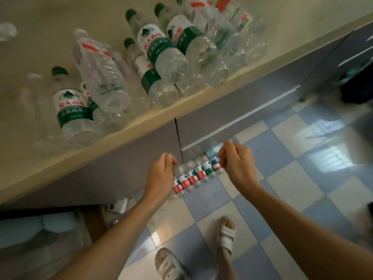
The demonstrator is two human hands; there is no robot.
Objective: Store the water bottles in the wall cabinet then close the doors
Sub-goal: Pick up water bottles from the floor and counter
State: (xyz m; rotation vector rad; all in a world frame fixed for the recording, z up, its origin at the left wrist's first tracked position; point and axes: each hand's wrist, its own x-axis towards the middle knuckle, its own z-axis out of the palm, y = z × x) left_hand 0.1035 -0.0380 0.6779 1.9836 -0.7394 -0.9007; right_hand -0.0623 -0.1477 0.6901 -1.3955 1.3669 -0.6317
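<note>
Many water bottles (161, 55) lie on their sides on the beige surface (141, 126), caps pointing away from its edge. Below, a row of bottles (196, 174) stands on the tiled floor (282, 178) against the cabinet doors (141, 158). The left hand (161, 176) and right hand (236, 162), fingers curled, pinch opposite ends of that row.

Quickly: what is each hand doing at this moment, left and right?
Left hand: grips one end of the row of bottles.
Right hand: grips the other end.
</note>
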